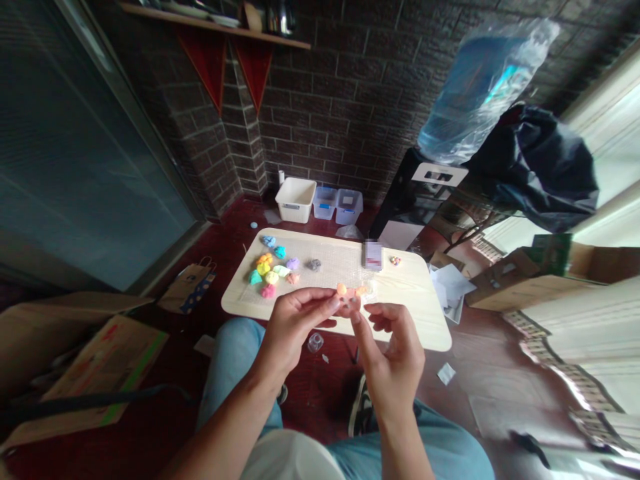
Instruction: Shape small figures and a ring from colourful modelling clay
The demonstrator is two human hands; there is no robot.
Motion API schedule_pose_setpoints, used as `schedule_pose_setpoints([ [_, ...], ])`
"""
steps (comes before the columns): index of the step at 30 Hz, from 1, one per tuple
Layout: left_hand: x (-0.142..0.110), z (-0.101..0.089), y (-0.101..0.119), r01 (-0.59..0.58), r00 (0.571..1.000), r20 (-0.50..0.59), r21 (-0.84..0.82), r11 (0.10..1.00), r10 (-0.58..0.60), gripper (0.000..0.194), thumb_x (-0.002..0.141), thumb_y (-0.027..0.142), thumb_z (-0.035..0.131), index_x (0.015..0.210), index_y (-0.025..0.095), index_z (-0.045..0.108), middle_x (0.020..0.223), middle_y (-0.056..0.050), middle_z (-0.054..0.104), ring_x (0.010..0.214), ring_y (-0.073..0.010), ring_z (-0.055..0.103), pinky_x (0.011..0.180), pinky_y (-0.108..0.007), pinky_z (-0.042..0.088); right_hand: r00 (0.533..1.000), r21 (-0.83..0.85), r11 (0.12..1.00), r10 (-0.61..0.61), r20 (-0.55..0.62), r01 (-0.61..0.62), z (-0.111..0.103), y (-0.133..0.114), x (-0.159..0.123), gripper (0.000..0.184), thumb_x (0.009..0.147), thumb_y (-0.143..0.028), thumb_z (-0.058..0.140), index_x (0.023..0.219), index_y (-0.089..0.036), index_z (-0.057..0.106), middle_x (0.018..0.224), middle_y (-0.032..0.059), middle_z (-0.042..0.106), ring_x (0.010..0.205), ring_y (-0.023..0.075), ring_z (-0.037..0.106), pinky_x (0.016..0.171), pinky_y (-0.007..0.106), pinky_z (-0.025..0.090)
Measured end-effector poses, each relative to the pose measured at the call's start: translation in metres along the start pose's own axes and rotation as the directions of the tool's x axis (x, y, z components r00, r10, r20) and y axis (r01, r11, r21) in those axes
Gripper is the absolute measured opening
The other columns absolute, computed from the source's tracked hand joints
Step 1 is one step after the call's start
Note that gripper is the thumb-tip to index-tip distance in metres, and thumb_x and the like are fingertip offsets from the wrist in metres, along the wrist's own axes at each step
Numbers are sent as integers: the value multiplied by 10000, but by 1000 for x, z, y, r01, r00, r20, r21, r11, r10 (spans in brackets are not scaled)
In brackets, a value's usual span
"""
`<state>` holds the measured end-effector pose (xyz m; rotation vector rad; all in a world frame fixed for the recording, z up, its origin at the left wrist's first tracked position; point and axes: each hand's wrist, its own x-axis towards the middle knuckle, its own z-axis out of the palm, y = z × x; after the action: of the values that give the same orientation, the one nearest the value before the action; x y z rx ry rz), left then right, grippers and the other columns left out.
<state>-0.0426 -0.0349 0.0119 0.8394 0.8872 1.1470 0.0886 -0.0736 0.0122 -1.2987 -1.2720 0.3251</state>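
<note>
Above the near edge of the table, a small peach-pink clay figure [347,308] with round orange lumps on top is between my hands. My left hand [295,323] is closed on its left side, thumb and fingers pinching it. The thumb of my right hand [393,343] presses its right side, with the index finger bent close by. Behind the hands, several lumps of coloured modelling clay [271,277] lie on the left of the table, with a grey lump [315,265] near the middle. Fine detail of the figure is blurred and partly covered by my fingers.
The pale table [415,320] carries a clear mat, a small box [373,256] and a multicoloured cluster [395,261]. Behind stand a white bin [296,200], two clear bins and a water dispenser [400,200]. Cardboard boxes [100,373] flank both sides; a clear cup [315,343] is below.
</note>
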Motion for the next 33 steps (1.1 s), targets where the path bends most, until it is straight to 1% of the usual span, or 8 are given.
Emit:
schedule_pose_setpoints([
  [2,0,0,1,7,1000,-11,3,1000,-7,284,738,331,780,932,129,732,886,-103,778,801,-213,742,665,-248,573,981,213,958,192,14,-191,1,1,2,192,793,-263,722,900,-226,567,778,-24,532,689,126,499,624,254,414],
  [4,-1,1,3,17,1000,-24,0,1000,-17,273,729,328,788,917,136,737,874,-91,780,777,-198,742,640,-229,570,941,392,857,323,96,-334,3,3,5,257,759,-281,747,901,-231,538,796,-31,513,684,116,496,622,248,417],
  [6,-1,1,3,25,999,-25,-8,1000,-25,254,719,324,796,896,150,744,879,-75,783,763,-179,739,625,-214,569,910,486,770,376,178,-413,4,3,8,287,733,-282,766,883,-237,526,824,-31,512,684,110,496,622,246,420],
  [8,-1,0,2,30,999,-22,-12,999,-31,246,715,327,799,889,161,747,898,-66,784,771,-172,737,627,-210,571,890,525,720,398,223,-453,6,3,9,314,714,-279,780,891,-246,524,841,-30,516,684,110,498,619,249,423],
  [12,0,-1,1,45,999,-20,-2,999,-45,257,716,338,799,896,163,745,894,-66,785,803,-176,736,636,-208,571,881,567,678,403,245,-468,9,3,9,328,702,-269,796,897,-255,533,831,-34,517,684,109,504,616,251,428],
  [17,0,-1,1,45,999,-17,20,999,-45,271,722,350,793,902,154,744,876,-71,784,796,-169,732,634,-199,565,886,570,681,394,245,-461,11,4,10,313,706,-262,798,859,-242,525,804,-36,518,682,107,506,601,239,422],
  [26,0,-2,1,43,999,1,20,999,-43,258,730,343,788,907,161,744,885,-69,783,800,-165,734,629,-184,556,888,575,679,385,251,-457,12,2,11,296,713,-243,791,815,-235,513,758,-51,529,651,99,503,629,240,430],
  [33,1,-3,1,43,999,15,23,999,-43,236,738,336,782,907,176,747,889,-58,784,799,-159,734,640,-186,551,889,588,668,373,267,-457,11,6,9,259,746,-211,778,838,-232,537,754,-53,528,659,94,502,615,231,413],
])
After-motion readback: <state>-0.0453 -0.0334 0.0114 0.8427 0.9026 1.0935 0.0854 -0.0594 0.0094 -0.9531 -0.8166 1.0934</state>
